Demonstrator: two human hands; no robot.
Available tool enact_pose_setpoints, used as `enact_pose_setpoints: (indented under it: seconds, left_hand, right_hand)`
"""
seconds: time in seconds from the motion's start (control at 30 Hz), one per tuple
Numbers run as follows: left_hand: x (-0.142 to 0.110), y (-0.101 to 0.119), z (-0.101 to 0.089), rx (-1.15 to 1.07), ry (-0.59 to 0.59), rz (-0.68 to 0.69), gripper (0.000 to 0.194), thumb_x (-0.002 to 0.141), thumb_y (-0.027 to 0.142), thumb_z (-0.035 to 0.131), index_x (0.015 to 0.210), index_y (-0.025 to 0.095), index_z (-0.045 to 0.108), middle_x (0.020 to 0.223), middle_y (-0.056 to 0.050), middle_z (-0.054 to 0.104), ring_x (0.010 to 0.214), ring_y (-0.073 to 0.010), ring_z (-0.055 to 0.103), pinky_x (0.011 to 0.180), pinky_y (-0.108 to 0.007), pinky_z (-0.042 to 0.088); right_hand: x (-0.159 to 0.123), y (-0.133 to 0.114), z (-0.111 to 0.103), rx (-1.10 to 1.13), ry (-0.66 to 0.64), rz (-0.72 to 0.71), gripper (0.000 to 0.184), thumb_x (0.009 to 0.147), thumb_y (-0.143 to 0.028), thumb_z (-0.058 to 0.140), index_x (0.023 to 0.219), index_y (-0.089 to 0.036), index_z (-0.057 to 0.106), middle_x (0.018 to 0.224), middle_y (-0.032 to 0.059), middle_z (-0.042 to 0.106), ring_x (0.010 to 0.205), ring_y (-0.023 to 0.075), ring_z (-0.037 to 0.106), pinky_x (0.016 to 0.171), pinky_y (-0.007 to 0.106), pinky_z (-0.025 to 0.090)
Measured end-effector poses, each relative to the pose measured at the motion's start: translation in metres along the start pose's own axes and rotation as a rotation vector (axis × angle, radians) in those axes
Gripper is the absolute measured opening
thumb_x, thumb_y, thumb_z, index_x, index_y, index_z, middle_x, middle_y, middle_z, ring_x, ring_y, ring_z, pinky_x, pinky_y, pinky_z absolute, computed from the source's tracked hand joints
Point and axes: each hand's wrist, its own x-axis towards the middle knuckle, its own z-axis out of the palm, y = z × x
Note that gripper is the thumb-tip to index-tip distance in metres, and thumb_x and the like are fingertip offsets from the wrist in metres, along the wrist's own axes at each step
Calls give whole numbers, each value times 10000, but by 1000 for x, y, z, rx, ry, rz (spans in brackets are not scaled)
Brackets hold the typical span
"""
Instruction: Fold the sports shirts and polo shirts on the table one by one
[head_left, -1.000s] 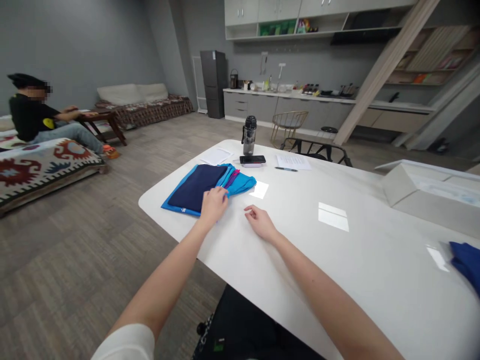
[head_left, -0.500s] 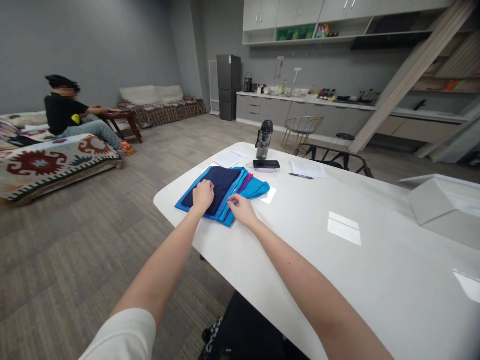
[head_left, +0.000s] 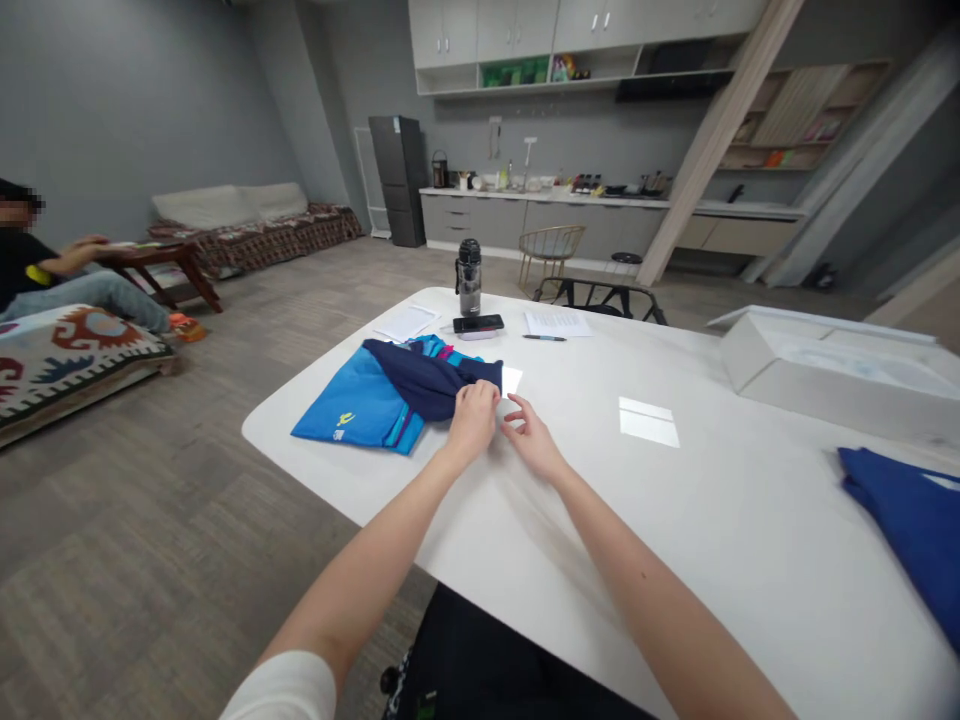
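Note:
A navy garment (head_left: 420, 378) lies slantwise over a folded bright-blue garment (head_left: 352, 392) that bears a small yellow and white print. My left hand (head_left: 474, 415) has its fingers closed on the navy cloth's near right edge, pulling it toward the right. Close beside it, my right hand (head_left: 529, 435) is held with thumb and fingers apart and nothing visible between them. Turquoise and magenta cloth shows behind the navy one.
Beyond the clothes on the white table (head_left: 585, 520) are a water bottle (head_left: 469, 280), a phone (head_left: 478, 323), papers (head_left: 556, 324) and a pen (head_left: 544, 338). On the right stand a white box (head_left: 832, 385) and dark-blue cloth (head_left: 907, 525). A person (head_left: 52, 265) sits far left.
My left hand has taken the navy garment's edge and drawn it rightward off the blue one, uncovering the print. Both hands moved right, and the view turned right.

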Motion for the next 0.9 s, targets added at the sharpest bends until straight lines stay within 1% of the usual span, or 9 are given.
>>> enact_pose_setpoints:
  seconds: [0.17,0.23,0.3,0.4,0.53,0.63,0.77,0.83,0.9]
  left_hand:
    - [-3,97,74,-399,-191,217,193,1015,154,380,940,211,550,1011,-67,615,950,-193,569,907,-346,474]
    - [-9,128,91,-515,-274,290,173,1018,189,413,936,214,563,1010,-64,627,969,-189,582,907,-336,489]
    - [-16,148,98,-549,-339,371,159,1022,223,444,951,218,586,1022,-61,650,1008,-194,603,944,-348,491]
    - [-23,152,94,-469,-359,409,149,1019,235,470,1055,223,614,1108,-64,674,1098,-211,620,1021,-390,472]
    - [-22,132,80,-304,-307,278,221,1001,222,480,1170,231,622,1243,-84,632,1176,-219,606,1042,-369,485]
    - [-20,128,69,-182,-218,234,275,994,223,498,1240,237,619,1318,-95,608,1254,-238,565,1095,-387,446]
    - [-21,135,57,10,-130,141,358,988,288,557,1343,254,588,1428,-123,569,1302,-305,525,1112,-483,378]
    - [-22,136,56,50,-206,121,346,983,311,575,1322,254,607,1365,-125,619,1243,-308,566,1078,-485,388]
    - [-24,135,58,19,-372,188,250,1002,293,531,1207,246,667,1180,-93,704,1106,-268,636,1008,-436,434]
  right_hand:
    - [-52,28,-99,-82,156,24,599,772,-229,549,1371,-231,531,1000,19,681,584,114,530,630,278,471]
    - [-73,36,-136,-185,189,-2,465,745,-189,524,1195,-217,637,959,15,694,664,143,557,688,290,471]
    - [-92,43,-169,-306,174,-12,309,722,-167,517,979,-210,683,885,10,694,740,173,575,728,297,459]
    - [-116,54,-210,-453,189,64,175,737,-185,558,863,-215,675,780,-7,660,721,184,562,709,292,438]
    - [-140,68,-248,-626,259,186,128,812,-249,619,900,-225,709,848,17,631,761,183,580,743,289,442]
    - [-149,72,-262,-736,281,285,150,861,-297,635,953,-236,736,946,44,610,862,196,612,787,295,453]
    - [-154,72,-270,-840,370,398,216,884,-242,591,1018,-237,759,1080,86,622,999,247,624,815,326,473]
    - [-157,73,-273,-877,431,424,304,901,-202,534,1100,-226,762,1159,117,625,1056,278,619,851,358,483]
    - [-160,73,-275,-911,493,430,386,912,-168,476,1193,-195,741,1218,151,614,1088,301,612,893,392,485]
